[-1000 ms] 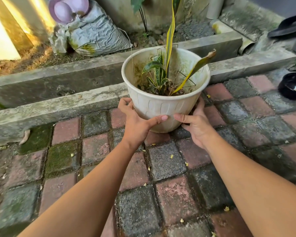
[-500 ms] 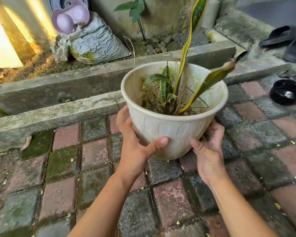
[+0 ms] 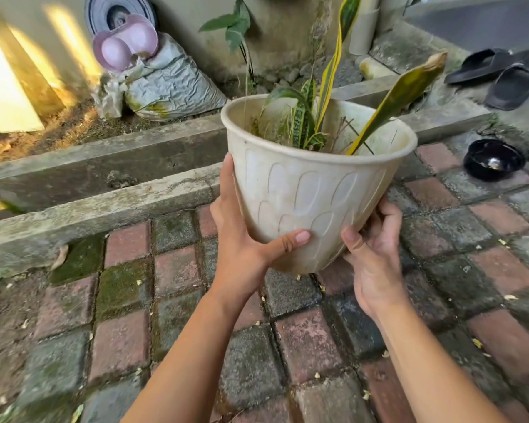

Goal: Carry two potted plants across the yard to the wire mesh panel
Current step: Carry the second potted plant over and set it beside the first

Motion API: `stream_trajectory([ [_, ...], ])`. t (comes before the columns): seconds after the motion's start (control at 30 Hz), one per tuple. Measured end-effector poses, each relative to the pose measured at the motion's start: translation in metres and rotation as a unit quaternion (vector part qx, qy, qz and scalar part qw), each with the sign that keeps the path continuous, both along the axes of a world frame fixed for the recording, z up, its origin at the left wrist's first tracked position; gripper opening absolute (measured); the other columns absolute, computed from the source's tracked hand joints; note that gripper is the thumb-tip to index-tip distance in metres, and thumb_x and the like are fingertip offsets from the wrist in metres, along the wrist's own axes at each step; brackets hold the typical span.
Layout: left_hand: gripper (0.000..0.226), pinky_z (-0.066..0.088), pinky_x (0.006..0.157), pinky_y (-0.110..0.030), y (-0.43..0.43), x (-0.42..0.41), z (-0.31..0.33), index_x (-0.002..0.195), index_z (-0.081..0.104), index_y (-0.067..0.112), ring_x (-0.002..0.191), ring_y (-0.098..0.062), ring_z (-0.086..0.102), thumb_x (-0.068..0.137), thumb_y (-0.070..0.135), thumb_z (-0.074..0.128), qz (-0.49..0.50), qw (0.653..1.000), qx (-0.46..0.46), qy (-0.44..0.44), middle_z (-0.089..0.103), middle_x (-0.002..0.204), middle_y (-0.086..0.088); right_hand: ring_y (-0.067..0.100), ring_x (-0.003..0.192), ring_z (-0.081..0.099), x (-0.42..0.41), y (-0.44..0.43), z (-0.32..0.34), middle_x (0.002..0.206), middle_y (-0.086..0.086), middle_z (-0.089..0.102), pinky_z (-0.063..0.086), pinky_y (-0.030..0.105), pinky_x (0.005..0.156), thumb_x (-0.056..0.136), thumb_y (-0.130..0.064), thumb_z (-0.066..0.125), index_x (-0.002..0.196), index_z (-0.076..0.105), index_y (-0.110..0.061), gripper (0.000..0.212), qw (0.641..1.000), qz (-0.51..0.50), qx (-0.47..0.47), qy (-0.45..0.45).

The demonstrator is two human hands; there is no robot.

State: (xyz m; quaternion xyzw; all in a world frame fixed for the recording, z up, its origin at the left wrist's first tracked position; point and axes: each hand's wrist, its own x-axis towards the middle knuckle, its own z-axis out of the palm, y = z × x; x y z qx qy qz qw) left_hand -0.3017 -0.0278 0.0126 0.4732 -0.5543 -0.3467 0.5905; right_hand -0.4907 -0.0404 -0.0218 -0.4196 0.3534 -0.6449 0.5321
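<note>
A cream plastic pot [image 3: 312, 190] with a striped snake plant [image 3: 327, 96] in it hangs in the air above the paving, tilted a little toward me. My left hand [image 3: 245, 239] wraps its left side, thumb across the front. My right hand [image 3: 370, 254] cups its lower right side from below. Both hands hold the same pot. No wire mesh panel and no second pot are in view.
A concrete curb [image 3: 98, 206] and gutter run across behind the pot. Beyond it lie a grey sack [image 3: 171, 87], a pink shell-shaped dish [image 3: 126, 44] and a wall. A black bowl [image 3: 492, 160] and black sandals [image 3: 498, 77] lie at the right. Mossy brick paving [image 3: 303, 340] is underfoot.
The pot has come up off the paving and nearer to me, with both hands still on its sides. The view has risen with it.
</note>
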Motion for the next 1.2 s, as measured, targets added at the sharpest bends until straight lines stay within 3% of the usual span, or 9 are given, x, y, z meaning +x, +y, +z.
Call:
stream_trajectory([
  [0.07, 0.145, 0.024, 0.136, -0.055, 0.001, 0.001, 0.002, 0.165, 0.007, 0.055, 0.164, -0.022, 0.026, 0.053, 0.063, 0.098, -0.004, 1.000, 0.008, -0.008, 0.026, 0.164, 0.026, 0.018, 0.134, 0.061, 0.002, 0.002, 0.006, 0.153, 0.004, 0.057, 0.050, 0.057, 0.110, 0.053, -0.052, 0.100, 0.135, 0.047, -0.035, 0.099, 1.000, -0.001, 0.010, 0.001],
  [0.2, 0.159, 0.023, 0.137, -0.052, 0.008, -0.005, 0.006, 0.169, -0.007, 0.043, 0.164, -0.016, 0.025, 0.051, 0.064, 0.098, 0.009, 1.000, 0.016, -0.005, 0.021, 0.162, 0.033, 0.014, 0.134, 0.061, 0.002, 0.001, 0.022, 0.152, 0.000, 0.058, 0.056, 0.034, 0.101, 0.057, -0.051, 0.099, 0.139, 0.048, -0.034, 0.098, 1.000, -0.004, -0.012, 0.012],
  [0.43, 0.152, 0.025, 0.136, -0.055, -0.006, -0.007, 0.084, 0.173, -0.001, 0.025, 0.161, -0.022, 0.027, 0.057, 0.041, 0.096, 0.013, 1.000, -0.011, -0.024, 0.026, 0.159, 0.028, 0.019, 0.139, 0.058, 0.007, 0.003, 0.098, 0.154, 0.002, 0.057, 0.041, 0.066, 0.117, 0.057, -0.053, 0.098, 0.143, 0.043, -0.032, 0.105, 0.999, -0.030, -0.016, 0.000],
  [0.57, 0.149, 0.027, 0.135, -0.056, 0.004, -0.008, 0.174, 0.173, -0.002, 0.026, 0.159, -0.018, 0.028, 0.060, 0.042, 0.095, 0.025, 1.000, 0.015, -0.011, 0.029, 0.155, 0.033, 0.014, 0.138, 0.059, 0.011, 0.013, 0.192, 0.151, -0.004, 0.060, 0.054, 0.047, 0.110, 0.060, -0.053, 0.096, 0.151, 0.035, -0.029, 0.112, 0.999, -0.030, 0.027, 0.003],
  [0.63, 0.148, 0.030, 0.133, -0.059, 0.013, -0.004, 0.225, 0.173, 0.000, 0.030, 0.162, -0.027, 0.030, 0.061, 0.041, 0.096, 0.029, 0.999, 0.036, 0.000, 0.031, 0.165, 0.024, 0.007, 0.133, 0.062, 0.011, 0.018, 0.245, 0.142, -0.017, 0.066, 0.057, 0.029, 0.101, 0.063, -0.052, 0.095, 0.152, 0.032, -0.030, 0.111, 0.999, -0.013, 0.046, 0.022],
  [0.7, 0.148, 0.030, 0.132, -0.061, 0.021, -0.001, 0.283, 0.172, 0.000, 0.030, 0.164, -0.029, 0.030, 0.061, 0.036, 0.096, 0.027, 0.998, 0.056, 0.021, 0.026, 0.176, 0.008, 0.004, 0.131, 0.062, 0.011, 0.023, 0.300, 0.139, -0.022, 0.066, 0.056, 0.023, 0.098, 0.065, -0.051, 0.094, 0.151, 0.033, -0.030, 0.108, 0.998, 0.002, 0.059, 0.034],
  [0.9, 0.134, 0.030, 0.131, -0.066, 0.050, -0.008, 0.470, 0.162, 0.009, 0.048, 0.166, -0.029, 0.029, 0.061, 0.025, 0.094, 0.029, 0.995, 0.080, 0.054, 0.018, 0.180, -0.003, 0.004, 0.136, 0.058, 0.007, 0.041, 0.490, 0.146, -0.023, 0.059, 0.056, 0.025, 0.100, 0.063, -0.053, 0.095, 0.145, 0.040, -0.046, 0.099, 0.997, 0.001, 0.062, 0.048],
  [1.07, 0.124, 0.043, 0.123, -0.066, 0.079, -0.022, 0.637, 0.156, 0.016, 0.030, 0.150, -0.036, 0.048, 0.059, 0.026, 0.094, 0.039, 0.994, 0.083, 0.054, 0.042, 0.158, -0.005, 0.008, 0.142, 0.054, -0.009, 0.075, 0.663, 0.161, -0.002, 0.042, 0.054, 0.028, 0.104, 0.066, -0.052, 0.093, 0.154, 0.026, -0.043, 0.111, 0.996, 0.017, 0.045, 0.069],
  [1.2, 0.116, 0.045, 0.123, -0.063, 0.103, -0.031, 0.741, 0.150, 0.019, 0.038, 0.147, -0.039, 0.051, 0.063, 0.025, 0.093, 0.020, 0.995, 0.086, 0.056, 0.043, 0.154, -0.022, 0.013, 0.148, 0.047, -0.026, 0.105, 0.764, 0.165, -0.003, 0.039, 0.050, 0.036, 0.113, 0.069, -0.055, 0.091, 0.153, 0.032, -0.049, 0.103, 0.995, -0.025, 0.032, 0.089],
])
